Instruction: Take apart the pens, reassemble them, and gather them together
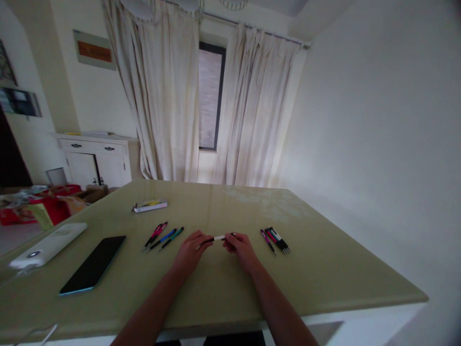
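Note:
Between my two hands, over the middle of the table, lies a white pen (219,238) with dark ends, held roughly level. My left hand (191,250) pinches its left end, where a dark tip pokes out past the fingers. The fingers of my right hand (240,246) close on the other end, and a bit of it shows beyond them. Left of my hands are several loose pens: red ones (156,234), a blue one (163,239) and a green one (172,238). To the right, a purple pen (268,241) lies beside a bunch of white and coloured pens (279,240).
A black-screened phone or tablet (94,264) and a white device (49,245) lie on the left of the green table (223,293). A small pen box (150,206) sits farther back. A cable (38,331) crosses the near left edge. Wall (378,144) bounds the right side.

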The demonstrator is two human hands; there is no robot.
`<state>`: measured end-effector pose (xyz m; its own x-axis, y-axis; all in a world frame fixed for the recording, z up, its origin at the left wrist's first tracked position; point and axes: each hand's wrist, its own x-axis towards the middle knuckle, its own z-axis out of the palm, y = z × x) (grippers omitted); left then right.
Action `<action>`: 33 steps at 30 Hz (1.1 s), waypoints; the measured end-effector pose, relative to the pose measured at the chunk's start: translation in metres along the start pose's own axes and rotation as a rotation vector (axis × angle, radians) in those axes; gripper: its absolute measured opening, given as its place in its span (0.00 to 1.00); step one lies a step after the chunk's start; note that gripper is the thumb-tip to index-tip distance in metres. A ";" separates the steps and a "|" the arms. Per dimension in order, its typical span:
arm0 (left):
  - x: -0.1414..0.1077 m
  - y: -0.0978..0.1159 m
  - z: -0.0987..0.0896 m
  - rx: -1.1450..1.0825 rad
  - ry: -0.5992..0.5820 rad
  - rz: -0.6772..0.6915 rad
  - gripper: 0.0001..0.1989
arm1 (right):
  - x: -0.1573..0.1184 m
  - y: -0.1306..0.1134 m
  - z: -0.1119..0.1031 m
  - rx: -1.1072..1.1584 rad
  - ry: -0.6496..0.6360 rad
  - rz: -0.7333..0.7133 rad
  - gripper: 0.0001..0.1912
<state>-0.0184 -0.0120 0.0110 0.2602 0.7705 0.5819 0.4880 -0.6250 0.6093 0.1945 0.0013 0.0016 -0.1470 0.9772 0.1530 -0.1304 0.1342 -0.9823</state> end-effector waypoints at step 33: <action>0.000 0.002 -0.001 -0.033 -0.117 -0.193 0.17 | 0.005 0.012 -0.001 0.026 0.003 -0.001 0.21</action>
<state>-0.0186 -0.0137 0.0130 0.2599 0.8845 0.3874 0.5115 -0.4664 0.7217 0.1934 0.0077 -0.0091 -0.1438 0.9776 0.1539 -0.1564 0.1311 -0.9789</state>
